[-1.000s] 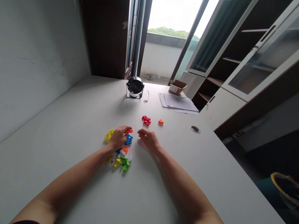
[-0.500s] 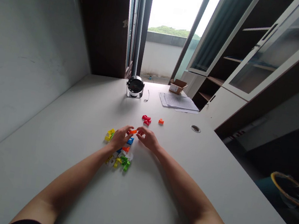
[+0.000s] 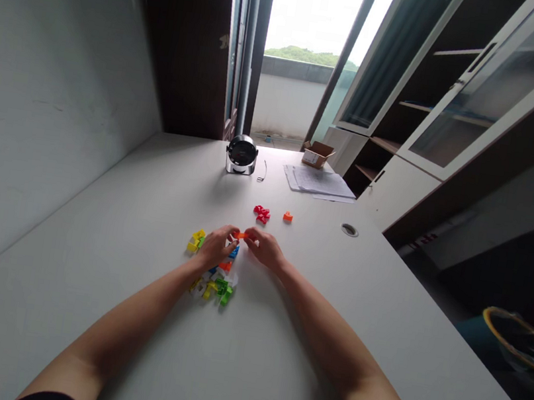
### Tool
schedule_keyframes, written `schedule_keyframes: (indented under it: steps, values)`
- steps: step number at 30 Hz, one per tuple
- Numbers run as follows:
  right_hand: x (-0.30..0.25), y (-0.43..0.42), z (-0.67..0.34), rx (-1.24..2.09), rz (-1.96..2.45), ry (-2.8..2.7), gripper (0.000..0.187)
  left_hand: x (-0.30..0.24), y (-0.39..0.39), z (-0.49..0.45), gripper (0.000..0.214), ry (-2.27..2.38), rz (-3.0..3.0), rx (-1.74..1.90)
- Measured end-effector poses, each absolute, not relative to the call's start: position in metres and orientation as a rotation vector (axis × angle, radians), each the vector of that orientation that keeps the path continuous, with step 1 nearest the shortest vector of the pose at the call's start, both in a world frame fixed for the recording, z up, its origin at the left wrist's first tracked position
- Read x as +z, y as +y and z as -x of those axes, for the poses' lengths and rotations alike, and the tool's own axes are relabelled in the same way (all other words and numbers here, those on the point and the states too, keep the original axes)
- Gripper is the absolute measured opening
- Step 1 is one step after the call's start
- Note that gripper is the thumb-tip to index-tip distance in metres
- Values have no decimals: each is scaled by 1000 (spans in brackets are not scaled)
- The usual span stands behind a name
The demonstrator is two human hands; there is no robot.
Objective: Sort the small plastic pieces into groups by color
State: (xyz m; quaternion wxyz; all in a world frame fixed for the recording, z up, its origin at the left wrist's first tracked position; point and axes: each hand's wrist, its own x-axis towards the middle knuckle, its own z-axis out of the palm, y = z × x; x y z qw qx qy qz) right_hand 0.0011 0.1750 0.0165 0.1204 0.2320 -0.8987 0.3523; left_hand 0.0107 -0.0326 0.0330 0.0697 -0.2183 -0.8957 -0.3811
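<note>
A small orange plastic brick (image 3: 240,235) sits between my left hand (image 3: 216,246) and my right hand (image 3: 260,248), and the fingertips of both press on its ends. Just below it lies a blue brick (image 3: 234,252), partly hidden by my fingers. Yellow bricks (image 3: 196,240) lie left of my left hand. Under my wrists spreads a mixed pile of green, white, yellow and orange bricks (image 3: 214,282). Farther off stand a small cluster of red bricks (image 3: 261,214) and a single orange brick (image 3: 287,216).
All of this lies on a long white table (image 3: 105,309) beside a wall. At its far end are a round metal desk fan (image 3: 241,155), papers (image 3: 320,181) and a small cardboard box (image 3: 317,155). A cable grommet (image 3: 349,230) is set in the tabletop. Glass-fronted cabinets stand to the right.
My two hands have come closer together. The orange brick has moved right from my left hand's fingers and is now held between both hands.
</note>
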Motion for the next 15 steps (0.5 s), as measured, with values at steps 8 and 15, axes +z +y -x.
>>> schedule_keyframes:
  steps: [8,15]
  values:
    - [18,175,-2,1024,-663,-2635,25,33,-33,-10,29,-2681,676,-1124]
    - [15,176,1,964,-702,-2630,30,33,-33,-10,18,-2687,671,-1074]
